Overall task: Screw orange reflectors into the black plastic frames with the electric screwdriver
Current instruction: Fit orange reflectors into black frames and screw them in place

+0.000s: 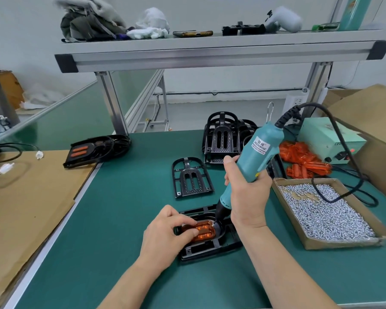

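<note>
Wall [232,83]: plain white, evenly lit | floor [187,117]: pale grey | bench [125,208]: green mat top | shelf [221,55]: aluminium rail on uprights, overhead | cardboard sheet [27,197]: brown, flat, left of bench

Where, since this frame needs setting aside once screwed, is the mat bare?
Bare green mat lies left of the left hand, up to the brown cardboard sheet. The right is crowded: cardboard box of screws, loose orange reflectors, stacked black frames.
</note>
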